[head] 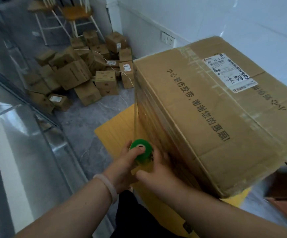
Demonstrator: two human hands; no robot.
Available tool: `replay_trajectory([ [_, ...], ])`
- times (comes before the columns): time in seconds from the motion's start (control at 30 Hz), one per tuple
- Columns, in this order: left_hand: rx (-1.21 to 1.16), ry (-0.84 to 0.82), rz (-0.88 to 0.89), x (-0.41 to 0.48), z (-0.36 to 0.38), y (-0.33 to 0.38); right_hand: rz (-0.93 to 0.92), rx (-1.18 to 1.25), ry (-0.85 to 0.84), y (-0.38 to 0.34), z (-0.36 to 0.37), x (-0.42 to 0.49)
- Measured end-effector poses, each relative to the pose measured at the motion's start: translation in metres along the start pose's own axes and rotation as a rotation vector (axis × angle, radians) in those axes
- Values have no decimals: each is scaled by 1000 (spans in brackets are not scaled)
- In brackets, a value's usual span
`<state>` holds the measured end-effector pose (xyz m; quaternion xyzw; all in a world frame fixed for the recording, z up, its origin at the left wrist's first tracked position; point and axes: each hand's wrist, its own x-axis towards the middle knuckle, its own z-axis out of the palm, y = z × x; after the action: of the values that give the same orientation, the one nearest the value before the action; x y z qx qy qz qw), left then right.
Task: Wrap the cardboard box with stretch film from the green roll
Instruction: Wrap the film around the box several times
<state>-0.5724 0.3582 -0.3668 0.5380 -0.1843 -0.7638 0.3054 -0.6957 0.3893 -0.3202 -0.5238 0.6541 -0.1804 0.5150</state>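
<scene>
Head | left hand (122, 162) grips green roll (141, 150) | right hand (158, 169) against cardboard box (216, 117)

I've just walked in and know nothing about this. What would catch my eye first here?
The big cardboard box filling the right side, with black printed characters and a white shipping label on top. Next, the bright green roll at the box's near corner, held by the left hand with a finger in its core, the right hand beside it. Behind, a heap of small boxes lies on the floor.
</scene>
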Motion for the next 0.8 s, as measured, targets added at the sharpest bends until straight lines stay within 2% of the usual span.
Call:
replay_trajectory([
  [0.13, 30, 8, -9, -15, 2, -12, 36, 97, -44, 3, -11, -15],
  [0.23, 48, 5, -3, -24, 8, -18, -68, 84, -31, 12, -12, -23],
  [0.33, 36, 30, 14, -33, 16, -27, -105, -6, -93, 21, -11, -34],
  [0.57, -74, 6, 32, -43, 22, -65, -20, 8, -200, 46, -27, -55],
  [0.8, 30, -6, -13, -62, 29, -90, -112, -94, -327, 71, -40, -84],
])
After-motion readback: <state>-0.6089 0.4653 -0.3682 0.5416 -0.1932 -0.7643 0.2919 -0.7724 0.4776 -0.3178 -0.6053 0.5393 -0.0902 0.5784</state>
